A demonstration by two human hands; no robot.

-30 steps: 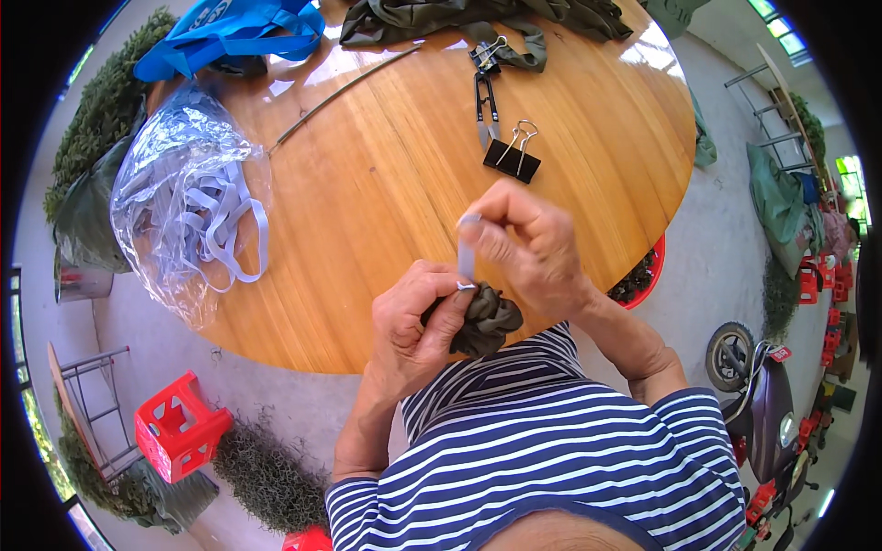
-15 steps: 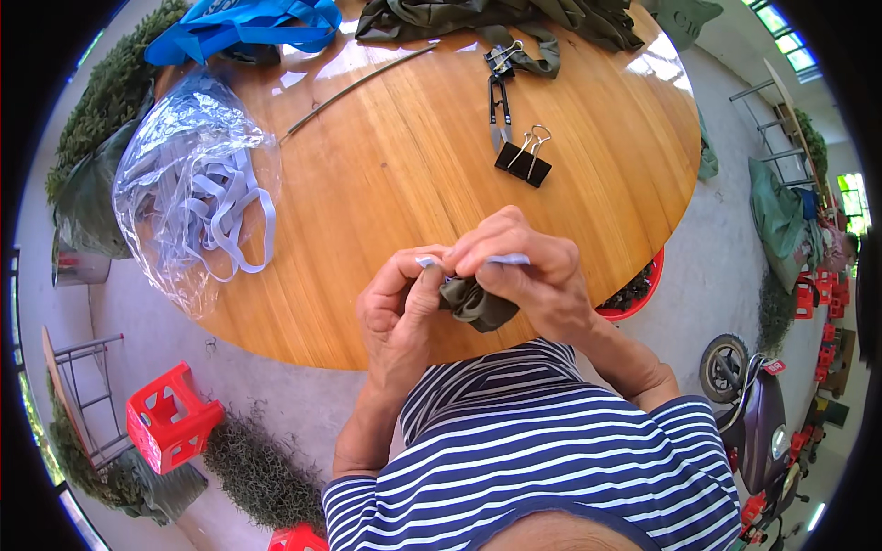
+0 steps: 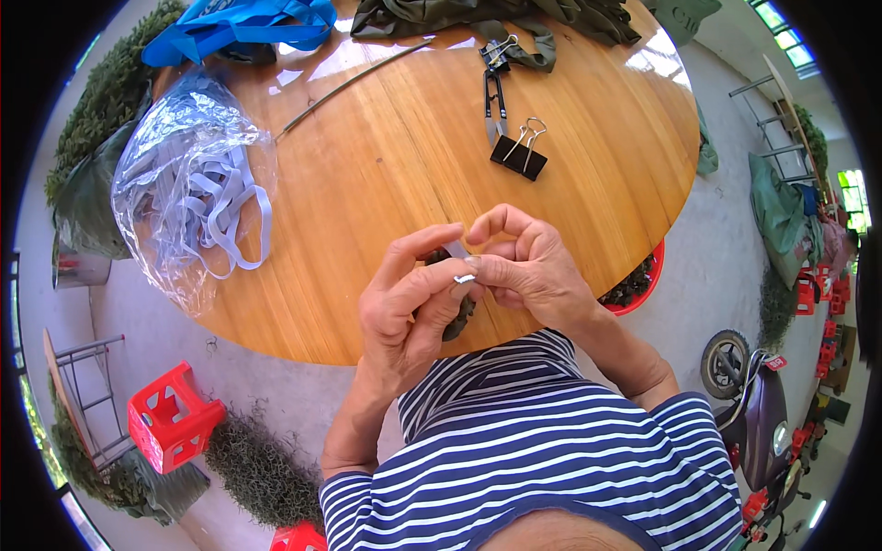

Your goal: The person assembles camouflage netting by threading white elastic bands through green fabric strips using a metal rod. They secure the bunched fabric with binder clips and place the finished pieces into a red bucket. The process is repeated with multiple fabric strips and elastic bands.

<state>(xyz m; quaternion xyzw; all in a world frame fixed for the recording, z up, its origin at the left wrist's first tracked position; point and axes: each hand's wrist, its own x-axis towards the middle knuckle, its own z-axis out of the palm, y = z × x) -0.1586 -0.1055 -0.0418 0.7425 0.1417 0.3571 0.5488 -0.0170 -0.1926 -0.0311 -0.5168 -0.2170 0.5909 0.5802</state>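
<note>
Near the front edge of the table, my left hand is closed around a small gathered bundle of dark olive fabric, mostly hidden behind the fingers. A narrow white strip stands up between its fingers, and a white end shows at the thumb. My right hand meets it from the right, thumb tip and lower fingers pinched at the strip, index finger raised and bent. Beyond the hands lie a black binder clip and black-handled thread snips.
A clear plastic bag of white elastic bands lies at the left. A thin rod, a blue bag, olive fabric and another binder clip are farther back. A red tub stands below the right edge.
My left hand has turned over the olive bundle, hiding more of it. The right hand's fingers have opened out and shifted at the white strip, its index finger lifting.
</note>
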